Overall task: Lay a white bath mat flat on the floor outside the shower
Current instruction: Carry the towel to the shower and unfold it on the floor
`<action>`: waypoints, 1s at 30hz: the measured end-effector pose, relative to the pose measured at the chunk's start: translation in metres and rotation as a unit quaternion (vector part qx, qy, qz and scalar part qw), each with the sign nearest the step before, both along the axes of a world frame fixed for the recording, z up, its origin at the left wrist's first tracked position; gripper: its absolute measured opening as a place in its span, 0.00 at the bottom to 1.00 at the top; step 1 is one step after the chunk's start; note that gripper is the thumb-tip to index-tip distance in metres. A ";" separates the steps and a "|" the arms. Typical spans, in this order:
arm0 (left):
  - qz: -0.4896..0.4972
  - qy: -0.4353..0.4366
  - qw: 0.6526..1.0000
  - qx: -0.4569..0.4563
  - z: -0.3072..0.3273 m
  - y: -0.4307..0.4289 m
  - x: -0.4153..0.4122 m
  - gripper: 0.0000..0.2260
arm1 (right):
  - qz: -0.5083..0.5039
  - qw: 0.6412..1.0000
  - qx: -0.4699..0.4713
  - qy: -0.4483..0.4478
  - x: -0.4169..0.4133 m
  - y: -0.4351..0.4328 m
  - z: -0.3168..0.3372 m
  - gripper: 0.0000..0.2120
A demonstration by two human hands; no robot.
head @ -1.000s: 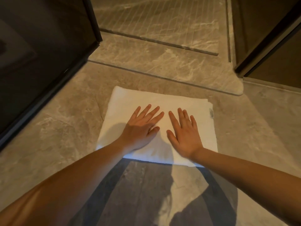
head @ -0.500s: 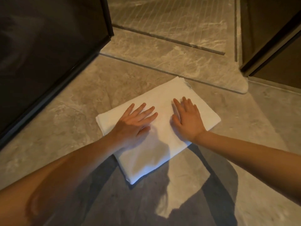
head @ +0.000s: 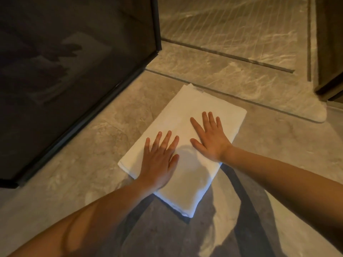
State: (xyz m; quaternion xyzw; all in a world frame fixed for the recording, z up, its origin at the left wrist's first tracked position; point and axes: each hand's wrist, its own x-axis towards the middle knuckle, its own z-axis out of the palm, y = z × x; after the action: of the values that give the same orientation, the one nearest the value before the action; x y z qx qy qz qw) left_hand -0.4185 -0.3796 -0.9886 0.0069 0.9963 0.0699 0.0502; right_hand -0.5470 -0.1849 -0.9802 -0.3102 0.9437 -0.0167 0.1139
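Observation:
A folded white bath mat [head: 185, 115] lies on the grey stone floor, turned at an angle, with its far corner close to the shower threshold [head: 232, 84]. My left hand [head: 159, 160] lies flat on the mat's near left part, fingers straight and spread. My right hand [head: 209, 138] presses flat on its right half, fingers also straight. Both palms cover the middle of the mat. A small label shows at the mat's far corner.
A dark glass shower panel [head: 74, 71] with a black frame stands to the left. The ribbed shower floor [head: 232, 25] lies beyond the threshold. A dark door or cabinet edge [head: 328, 52] rises at the right. Shadows of my arms fall on the near floor.
Under both flat hands the mat has rotated counter-clockwise, from lying square to me to lying diagonal. My right hand has moved farther away and my left hand nearer.

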 end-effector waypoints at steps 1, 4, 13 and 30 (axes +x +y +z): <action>0.022 -0.001 1.000 -0.001 -0.001 -0.003 0.003 0.26 | 0.023 1.000 0.002 0.001 -0.006 -0.008 0.000 0.36; 0.063 0.005 0.998 0.006 -0.001 -0.011 0.006 0.27 | 0.071 0.997 0.000 0.006 -0.021 -0.030 0.000 0.35; 0.067 -0.018 0.997 -0.016 0.012 -0.061 0.009 0.26 | 0.074 0.997 -0.010 0.009 -0.023 -0.087 -0.002 0.34; -0.003 -0.014 1.000 0.017 0.009 -0.139 0.024 0.26 | -0.026 0.994 -0.099 0.024 0.032 -0.160 -0.022 0.28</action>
State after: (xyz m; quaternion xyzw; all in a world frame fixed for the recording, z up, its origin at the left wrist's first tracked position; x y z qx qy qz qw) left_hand -0.3950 -0.5191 -0.9795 0.0095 0.9941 0.0867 0.0647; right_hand -0.5147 -0.3449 -1.0019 -0.2960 0.9474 -0.1055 0.0599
